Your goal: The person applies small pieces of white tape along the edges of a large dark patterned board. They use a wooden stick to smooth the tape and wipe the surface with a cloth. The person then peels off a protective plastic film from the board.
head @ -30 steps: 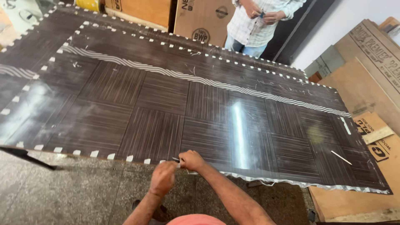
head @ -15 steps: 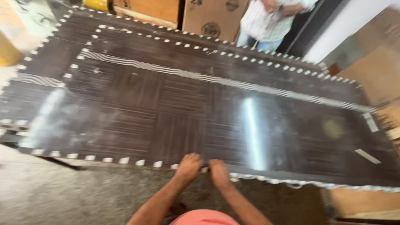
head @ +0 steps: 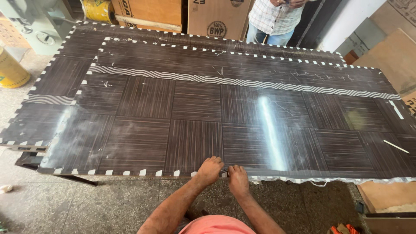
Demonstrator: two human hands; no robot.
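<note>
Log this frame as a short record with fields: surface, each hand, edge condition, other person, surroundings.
surface: large dark wood-grain laminated panel with a wavy pale strip, lying flat over another similar panel
left hand: on the panel's near edge, fingers curled
right hand: beside it on the same edge, pinching something small and pale that cannot be made out
edge condition: white tape tabs left of the hands; loose clear film to the right
other person: in a checked shirt, standing at the far side
surroundings: cardboard boxes, yellow drum
</note>
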